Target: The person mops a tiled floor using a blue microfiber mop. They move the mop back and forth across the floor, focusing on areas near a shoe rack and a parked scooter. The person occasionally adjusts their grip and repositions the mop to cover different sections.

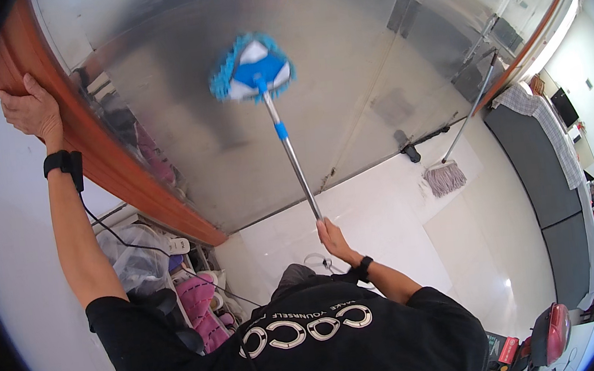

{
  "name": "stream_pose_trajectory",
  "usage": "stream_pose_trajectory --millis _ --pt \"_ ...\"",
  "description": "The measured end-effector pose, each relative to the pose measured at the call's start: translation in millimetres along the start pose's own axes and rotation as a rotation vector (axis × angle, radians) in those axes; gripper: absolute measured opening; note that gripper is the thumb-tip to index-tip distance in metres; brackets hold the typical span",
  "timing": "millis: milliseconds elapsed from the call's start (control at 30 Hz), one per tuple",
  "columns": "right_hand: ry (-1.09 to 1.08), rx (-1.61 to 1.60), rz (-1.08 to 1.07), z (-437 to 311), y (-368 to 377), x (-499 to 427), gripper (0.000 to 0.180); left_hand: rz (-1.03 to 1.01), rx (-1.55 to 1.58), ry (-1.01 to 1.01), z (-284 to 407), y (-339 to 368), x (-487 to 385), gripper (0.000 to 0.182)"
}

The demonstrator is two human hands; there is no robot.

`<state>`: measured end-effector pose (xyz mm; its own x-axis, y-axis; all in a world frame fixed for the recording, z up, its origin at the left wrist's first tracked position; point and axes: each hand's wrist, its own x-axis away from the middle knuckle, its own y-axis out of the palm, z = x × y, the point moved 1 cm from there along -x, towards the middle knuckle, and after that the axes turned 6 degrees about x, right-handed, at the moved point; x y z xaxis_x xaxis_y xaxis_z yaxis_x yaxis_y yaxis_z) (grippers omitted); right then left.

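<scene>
My left hand (31, 111), upper left, holds the edge of a reddish-brown wooden door frame (129, 187), its fingers curled against it. My right hand (332, 240) is closed round the lower part of a metal telescopic pole (297, 163) with blue fittings. At the pole's far end, a flat mop head with a blue chenille fringe (223, 79) and a blue plate (261, 71) is up against a shiny, reflective metal panel (210, 184). The mop head's edges are slightly blurred. Both wrists wear black bands; a cable runs from the left one.
A string mop (445, 178) leans against the panel, near a black door stop-like piece (410, 153). Below the frame, a shoe rack holds pink slippers (197, 299) and a clear plastic bag (133, 254). A grey sofa (530, 161) lines the right; a red-and-black object (551, 333) stands lower right.
</scene>
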<state>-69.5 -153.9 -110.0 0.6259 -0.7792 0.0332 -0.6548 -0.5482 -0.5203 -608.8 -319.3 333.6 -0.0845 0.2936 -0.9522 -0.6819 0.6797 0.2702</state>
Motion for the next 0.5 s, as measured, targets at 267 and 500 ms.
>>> stream_pose_trajectory --millis 267,500 --pt "-0.052 0.001 0.061 -14 -12 -11 0.036 0.004 -0.005 0.018 0 -1 2 0.07" --pt "-0.27 -0.35 0.258 -143 -61 -121 0.045 -0.014 -0.003 -0.023 0 -1 0 0.068"
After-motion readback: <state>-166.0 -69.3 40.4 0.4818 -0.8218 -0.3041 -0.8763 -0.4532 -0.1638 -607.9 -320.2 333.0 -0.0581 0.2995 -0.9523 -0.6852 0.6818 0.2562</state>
